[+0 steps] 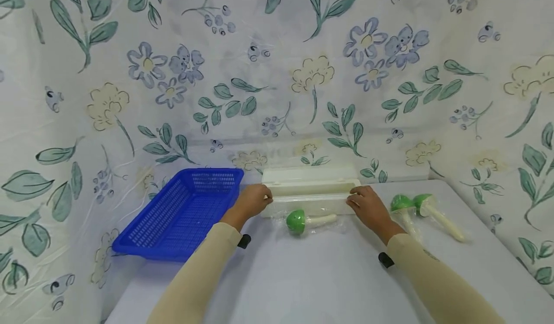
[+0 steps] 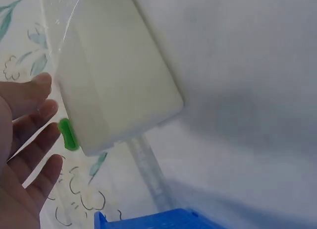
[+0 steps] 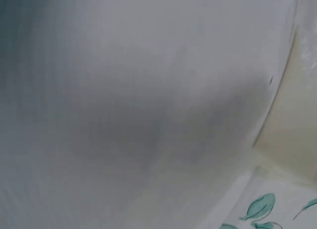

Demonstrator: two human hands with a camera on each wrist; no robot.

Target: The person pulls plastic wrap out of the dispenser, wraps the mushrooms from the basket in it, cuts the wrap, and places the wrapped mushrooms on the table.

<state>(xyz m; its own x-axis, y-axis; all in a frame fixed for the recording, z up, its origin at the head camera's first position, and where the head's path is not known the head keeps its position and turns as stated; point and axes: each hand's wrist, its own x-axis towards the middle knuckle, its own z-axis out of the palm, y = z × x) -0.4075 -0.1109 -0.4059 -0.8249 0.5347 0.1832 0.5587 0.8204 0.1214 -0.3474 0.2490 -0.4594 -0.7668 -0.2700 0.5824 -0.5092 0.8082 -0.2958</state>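
Note:
A long cream cling film dispenser [image 1: 309,205] lies at the back of the table with its lid raised. My left hand [image 1: 250,203] is at its left end, thumb and forefinger pinching the edge of the clear plastic wrap [image 2: 67,28]. At the other end my right hand [image 1: 368,207] pinches the wrap with curled fingers; the right wrist view does not show this hand. A green piece [image 2: 68,135] sticks out from the dispenser near my left fingertips. In front of the dispenser, a mushroom-shaped thing with a green head [image 1: 296,222] and pale stem lies on clear film.
A blue plastic basket [image 1: 173,218] stands left of the dispenser. Two more green-headed things [image 1: 441,218] with pale stems lie at the right, near my right forearm. Flower-patterned cloth [image 1: 277,74] hangs behind the white table [image 1: 303,285].

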